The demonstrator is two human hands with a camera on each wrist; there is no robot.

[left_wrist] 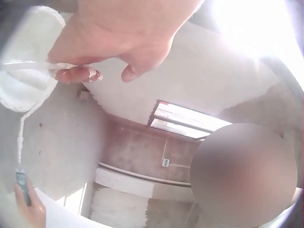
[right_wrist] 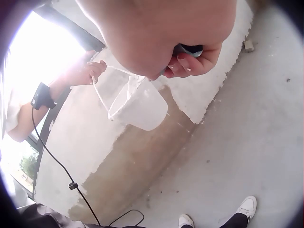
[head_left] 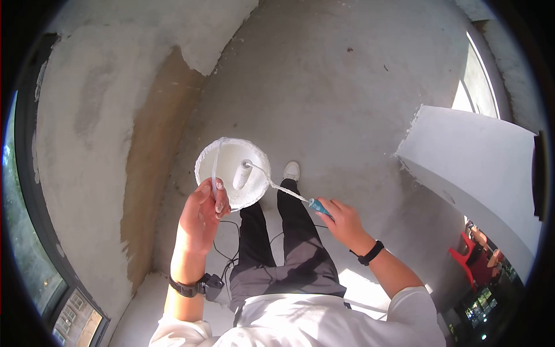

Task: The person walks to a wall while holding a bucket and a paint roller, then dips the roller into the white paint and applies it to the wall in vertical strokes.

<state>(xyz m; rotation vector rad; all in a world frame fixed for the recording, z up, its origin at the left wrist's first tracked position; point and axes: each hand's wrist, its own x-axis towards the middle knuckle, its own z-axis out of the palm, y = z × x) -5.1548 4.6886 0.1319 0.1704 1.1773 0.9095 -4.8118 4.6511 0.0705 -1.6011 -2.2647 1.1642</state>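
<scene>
A white bucket [right_wrist: 147, 111] coated with white paint hangs in front of the legs. My left hand [head_left: 198, 222] holds it up by its pale bail handle [head_left: 215, 162], the strip hooked in paint-smeared fingers. Inside the bucket lies a paint roller [head_left: 241, 177], its sleeve white with paint. The roller's paint-crusted rod [head_left: 288, 191] reaches over the rim to a blue grip [head_left: 319, 207]. Around that grip my right hand [head_left: 344, 224] is closed. In the right wrist view the back of that hand hides most of the grip.
On the left stands a wall with white coating and a bare brown patch [head_left: 159, 124]. Grey floor [head_left: 324, 87] spreads ahead. A white block-like ledge [head_left: 471, 153] juts in at right, with a red chair [head_left: 469, 260] beyond. A black cable [right_wrist: 59, 164] dangles from the left wrist device.
</scene>
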